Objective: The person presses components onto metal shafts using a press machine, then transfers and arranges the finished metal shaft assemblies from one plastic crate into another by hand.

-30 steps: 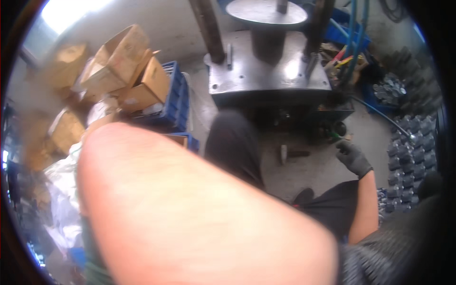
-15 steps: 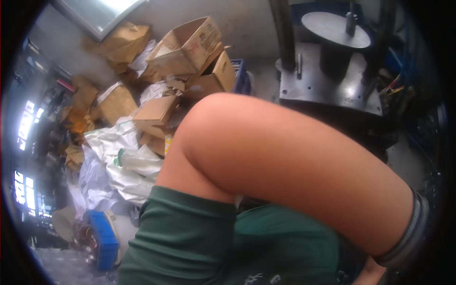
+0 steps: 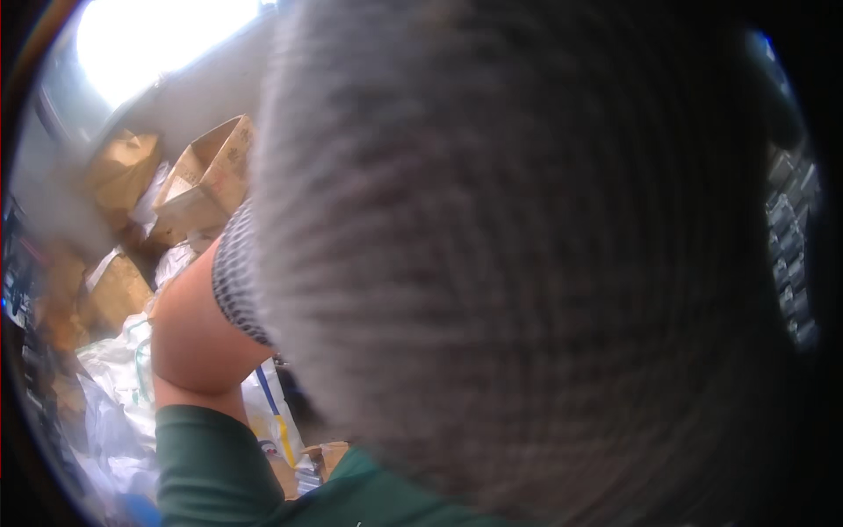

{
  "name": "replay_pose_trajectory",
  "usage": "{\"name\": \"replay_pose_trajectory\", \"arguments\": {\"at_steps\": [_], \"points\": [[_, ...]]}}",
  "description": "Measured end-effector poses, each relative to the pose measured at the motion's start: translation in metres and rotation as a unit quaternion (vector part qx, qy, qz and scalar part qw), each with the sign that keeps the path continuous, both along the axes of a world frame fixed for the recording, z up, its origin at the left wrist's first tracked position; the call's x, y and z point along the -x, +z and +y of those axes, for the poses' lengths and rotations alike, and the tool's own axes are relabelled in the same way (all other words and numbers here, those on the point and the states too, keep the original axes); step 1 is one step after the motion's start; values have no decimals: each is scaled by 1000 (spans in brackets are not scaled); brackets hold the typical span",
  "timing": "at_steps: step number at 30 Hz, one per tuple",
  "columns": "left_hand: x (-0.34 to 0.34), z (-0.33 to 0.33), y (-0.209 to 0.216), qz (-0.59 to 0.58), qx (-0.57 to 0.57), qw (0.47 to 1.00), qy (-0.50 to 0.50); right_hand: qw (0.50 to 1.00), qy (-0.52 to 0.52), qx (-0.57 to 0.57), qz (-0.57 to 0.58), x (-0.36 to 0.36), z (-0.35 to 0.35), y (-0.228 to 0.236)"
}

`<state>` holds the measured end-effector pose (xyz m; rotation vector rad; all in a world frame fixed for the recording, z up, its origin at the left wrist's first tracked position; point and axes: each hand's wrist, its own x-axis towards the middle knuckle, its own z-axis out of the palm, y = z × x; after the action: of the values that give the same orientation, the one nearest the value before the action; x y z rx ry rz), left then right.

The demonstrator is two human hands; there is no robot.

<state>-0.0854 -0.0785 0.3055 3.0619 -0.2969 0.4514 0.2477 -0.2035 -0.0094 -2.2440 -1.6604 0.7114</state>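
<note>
The grey-gloved left hand [image 3: 518,255] is a ribbed blur close to the lens, filling the centre out toward three o'clock; whether its fingers are open or clamped, I cannot tell. The right hand cannot be made out. At eight o'clock, the bare left elbow [image 3: 198,334] bends above a green sleeve [image 3: 211,452]. Beyond the glove's cuff [image 3: 235,277], an open cardboard box [image 3: 193,211] sits tilted at ten o'clock, with white sacks [image 3: 118,369] farther out near eight.

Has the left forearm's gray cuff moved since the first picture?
Yes: the gray cuff has come up and left, appearing just below the open cardboard box.
</note>
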Motion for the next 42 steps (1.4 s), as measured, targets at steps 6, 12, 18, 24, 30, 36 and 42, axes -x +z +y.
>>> {"name": "replay_pose_trajectory", "arguments": {"at_steps": [6, 12, 18, 24, 30, 36, 42], "points": [[32, -12, -1, -57, 84, 995, 4, 994, 77, -78, 13, -10, 3, -9], [2, -16, -17, 53, 55, 996, -49, 994, 85, -49, -46, -20, -3, -27], [31, -35, -42, 131, 33, 988, -75, 1000, 27, -6, -2, 4, 2, 15], [19, -82, -82, 187, 56, 974, -117, 1000, 15, -14, -2, -12, -2, -4], [-9, -77, -129, 256, 107, 951, -136, 998, 37, -30, -43, -3, -3, -1], [-14, -7, -31, 29, 287, 957, 28, 999, 28, -33, 4, 5, -3, 5], [5, -12, -21, -57, 145, 988, -22, 998, 39, 16, -47, 6, 1, 5]]}}
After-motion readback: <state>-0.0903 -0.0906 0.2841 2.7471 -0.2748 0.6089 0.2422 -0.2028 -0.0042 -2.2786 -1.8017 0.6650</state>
